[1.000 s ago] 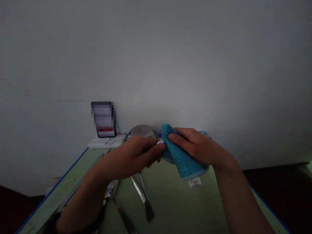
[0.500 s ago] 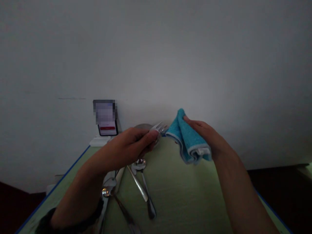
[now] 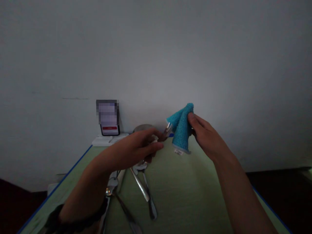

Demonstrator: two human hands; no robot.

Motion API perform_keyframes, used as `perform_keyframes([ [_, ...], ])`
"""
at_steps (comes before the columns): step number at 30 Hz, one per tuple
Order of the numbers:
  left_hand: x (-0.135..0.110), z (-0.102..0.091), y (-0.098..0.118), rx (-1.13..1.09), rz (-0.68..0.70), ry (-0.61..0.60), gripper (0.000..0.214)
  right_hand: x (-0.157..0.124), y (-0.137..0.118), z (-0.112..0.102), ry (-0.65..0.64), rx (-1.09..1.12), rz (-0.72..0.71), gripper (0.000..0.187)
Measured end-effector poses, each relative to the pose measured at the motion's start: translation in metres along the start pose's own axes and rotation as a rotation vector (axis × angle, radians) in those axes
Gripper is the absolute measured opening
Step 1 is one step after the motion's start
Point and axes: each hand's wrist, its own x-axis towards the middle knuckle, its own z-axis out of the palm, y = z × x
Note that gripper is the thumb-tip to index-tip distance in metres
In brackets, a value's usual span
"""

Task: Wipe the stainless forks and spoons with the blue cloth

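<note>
My left hand [image 3: 140, 146] is closed around a metal fork [image 3: 168, 129], whose tines point up and to the right. A folded blue cloth [image 3: 181, 130] with a pale edge and a small white tag hangs from my right hand [image 3: 203, 133], pinched between thumb and fingers. The fork's tips are close against the cloth's left fold; whether they touch, I cannot tell. Most of the fork's handle is hidden in my left hand. Below that hand lie a spoon [image 3: 151, 208] and a shiny metal handle [image 3: 140, 184].
More cutlery, including a spoon [image 3: 124, 206], lies at the left of the green table [image 3: 187, 195]. A phone [image 3: 109, 118] stands on a white base [image 3: 98, 140] near the wall. Behind my left hand is a round metal rim [image 3: 143, 126]. Blue edging borders the table.
The cloth has swung upright and its lower end moved left, with my right hand's grip on its upper part. The fork has turned more upright, and my left hand has shifted slightly down.
</note>
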Motion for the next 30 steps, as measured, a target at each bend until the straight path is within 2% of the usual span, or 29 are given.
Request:
perform_keyframes([
  [4,-0.001,0.002,0.01,-0.037,-0.08,0.041,0.038,-0.001,0.002,0.004,-0.039,0.092,0.051,0.036],
  [9,-0.001,0.003,0.017,-0.005,-0.135,0.042,0.034,-0.007,-0.006,0.008,-0.293,0.134,0.182,0.047],
  [15,0.002,0.003,0.016,0.089,-0.145,0.087,0.035,-0.005,-0.001,0.002,-0.339,0.111,0.192,0.031],
  [17,0.002,0.003,0.014,0.167,-0.109,0.126,0.035,-0.002,0.005,0.0,-0.287,0.154,0.204,0.03],
  [21,0.002,0.002,0.007,0.214,-0.053,0.145,0.031,0.003,0.008,-0.003,-0.004,0.144,0.087,0.028],
  [28,0.003,0.007,0.01,-0.189,-0.117,0.056,0.03,0.0,-0.004,0.005,0.23,-0.191,-0.241,0.031],
  [30,0.002,0.009,0.014,-0.24,-0.127,0.071,0.03,-0.003,-0.006,0.008,0.214,-0.238,-0.285,0.029],
])
